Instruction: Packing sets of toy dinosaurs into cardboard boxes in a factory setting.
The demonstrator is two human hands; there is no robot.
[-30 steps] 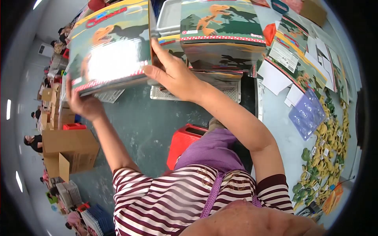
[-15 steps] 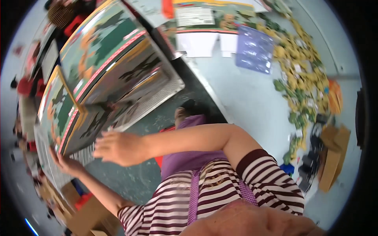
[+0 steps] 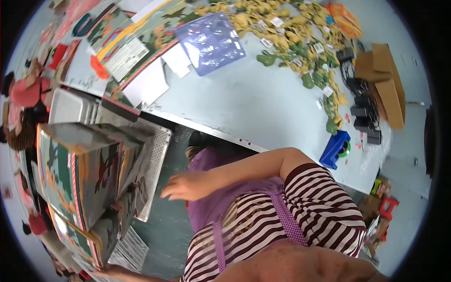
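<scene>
To my left, several printed cardboard boxes (image 3: 94, 188) in green, orange and camouflage-like patterns are stacked on a light perforated plastic crate (image 3: 157, 155). My left hand (image 3: 109, 272) is at the near lower corner of this stack, touching or close to it; the boxes and the picture's lower edge hide most of its fingers. In front of my body, my right hand (image 3: 185, 185) hovers with nothing in it, its fingers stretched out toward the stack and apart from the boxes.
A pale table (image 3: 235, 98) carries a clear bluish plastic tray (image 3: 211, 44), opened printed cartons (image 3: 127, 56), a heap of yellow and green soft pieces (image 3: 300, 37), black adapters (image 3: 361, 105), a blue tape dispenser (image 3: 336, 149) and a brown cardboard box (image 3: 383, 84). Other people (image 3: 30, 91) are at the far left.
My view has turned, bringing the table more to the middle and the stack lower at left. My right hand is now farther from the boxes; my left hand stays by their near corner.
</scene>
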